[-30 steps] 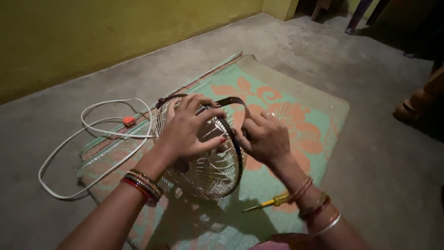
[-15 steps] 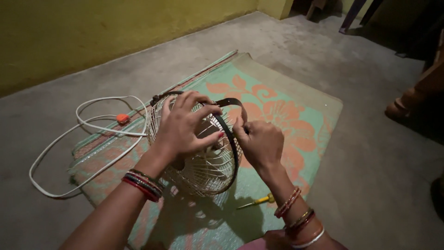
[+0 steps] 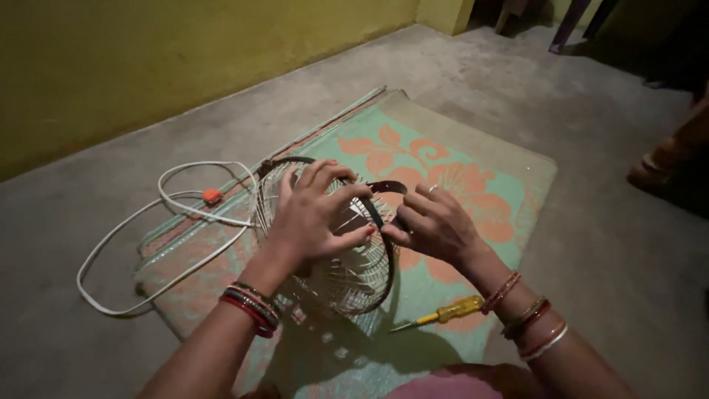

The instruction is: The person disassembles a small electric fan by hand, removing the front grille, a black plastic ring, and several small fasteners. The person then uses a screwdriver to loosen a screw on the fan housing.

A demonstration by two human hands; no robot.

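Note:
A round wire fan cage [image 3: 336, 277] stands on its edge on a green and orange floral mat [image 3: 473, 181]. A dark band [image 3: 380, 222] runs around the cage's rim. My left hand [image 3: 314, 214] lies spread over the top of the cage and grips its wires. My right hand [image 3: 436, 222] pinches the dark band at the cage's right side, where the band's end sticks out. Bangles circle both wrists. A yellow-handled screwdriver [image 3: 443, 314] lies on the mat under my right forearm.
A white power cord [image 3: 159, 244] with an orange plug [image 3: 213, 196] loops over the grey floor to the left. A yellow wall [image 3: 148, 59] runs along the back. Dark furniture legs stand at the top right, and a brown object [image 3: 676, 159] sits at the right edge.
My right hand has opened out and slid along the band on the cage's right side. My left hand keeps its hold on the cage top. The view has shifted a little.

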